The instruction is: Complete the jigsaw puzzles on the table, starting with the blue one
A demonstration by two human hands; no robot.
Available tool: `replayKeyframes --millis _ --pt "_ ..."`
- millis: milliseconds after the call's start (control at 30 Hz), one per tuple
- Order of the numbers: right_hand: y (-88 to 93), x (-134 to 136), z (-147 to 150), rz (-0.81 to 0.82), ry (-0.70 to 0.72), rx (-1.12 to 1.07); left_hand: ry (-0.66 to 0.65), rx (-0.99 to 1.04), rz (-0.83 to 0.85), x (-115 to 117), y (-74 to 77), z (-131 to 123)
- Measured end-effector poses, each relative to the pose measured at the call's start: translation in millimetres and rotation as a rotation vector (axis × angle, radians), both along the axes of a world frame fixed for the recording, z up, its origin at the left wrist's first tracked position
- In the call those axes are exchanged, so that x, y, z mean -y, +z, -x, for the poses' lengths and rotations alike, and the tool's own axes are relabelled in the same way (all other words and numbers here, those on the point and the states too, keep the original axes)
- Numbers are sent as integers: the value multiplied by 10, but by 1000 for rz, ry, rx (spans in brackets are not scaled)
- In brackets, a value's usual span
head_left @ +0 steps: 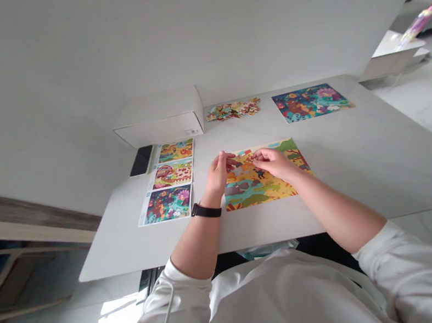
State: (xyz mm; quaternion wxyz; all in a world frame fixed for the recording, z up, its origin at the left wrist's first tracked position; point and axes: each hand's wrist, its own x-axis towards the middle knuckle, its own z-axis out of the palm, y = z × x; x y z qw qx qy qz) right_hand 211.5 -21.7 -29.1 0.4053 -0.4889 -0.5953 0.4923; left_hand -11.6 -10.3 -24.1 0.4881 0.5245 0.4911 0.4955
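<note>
A colourful, mostly orange jigsaw puzzle (265,183) lies flat on the white table (352,176) in front of me. My left hand (220,171), with a black band on its wrist, rests on the puzzle's upper left part, fingers curled and pinched toward the middle. My right hand (272,161) lies over the puzzle's upper middle, its fingers also pinched together near the left hand's fingertips. Whether a small piece sits between the fingers is too small to make out.
A white box (160,118) stands at the table's far left, a dark phone (141,160) beside it. A sheet of three picture cards (169,181) lies left of the puzzle. Loose pieces (233,109) and a blue finished puzzle (310,102) lie at the far edge.
</note>
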Motion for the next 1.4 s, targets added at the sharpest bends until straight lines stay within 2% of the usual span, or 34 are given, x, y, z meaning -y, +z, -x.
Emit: replayKeyframes --millis 100,333,400,500,600,700,833,1000,1267,1400 --pt "16 10 1 5 -18 -9 7 -15 13 4 10 -2" --pt "-59 -16 2 -34 -19 14 -72 -1 -22 -1 -33 13" --pt "-64 -19 -4 -126 -57 86 -58 6 -11 -17 -39 40" --pt "-31 4 -18 -357 -86 236 -36 -21 9 -34 -21 87" --pt "11 38 -25 -603 -2 356 -25 -84 28 -31 26 121" --pt "16 50 -16 -723 79 419 -27 -162 47 -11 84 140" --pt "-14 36 -5 -741 103 460 -33 -242 47 2 101 148" --pt "-41 34 10 -708 105 477 -23 -290 9 -33 24 152" --pt "-110 -4 36 -630 70 545 174 -581 -166 -85 117 351" --pt "-135 -33 57 -574 106 599 177 -688 -230 -72 118 400"
